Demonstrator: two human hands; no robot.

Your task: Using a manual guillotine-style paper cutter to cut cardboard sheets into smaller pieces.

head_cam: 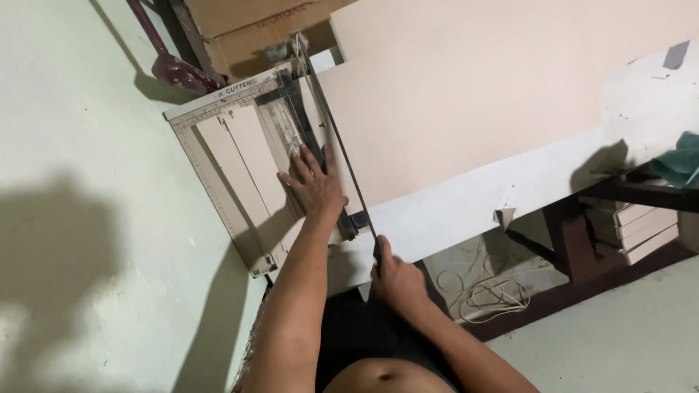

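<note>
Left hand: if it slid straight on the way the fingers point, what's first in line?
The left hand lies flat on the paper cutter, fingers pointing up along the blade arm. Going straight on, it would likely first meet the arm's hinge end at the far edge, with cardboard boxes beyond; depth is unclear.

The light is soft and fairly dim, with a greenish cast on the pale floor [80, 218]. A broad, blurred shadow spreads over that floor left of the paper cutter [240, 175], and a narrower dark band runs from the cutter's near corner down along the left forearm. A sharper shadow falls on the white surface [466, 204] right of the cutter, near its far edge. The big beige board [466, 94] beside the cutter reads flat and even, without glare. Detail is slightly soft everywhere; the dark space under the surface loses detail.
</note>
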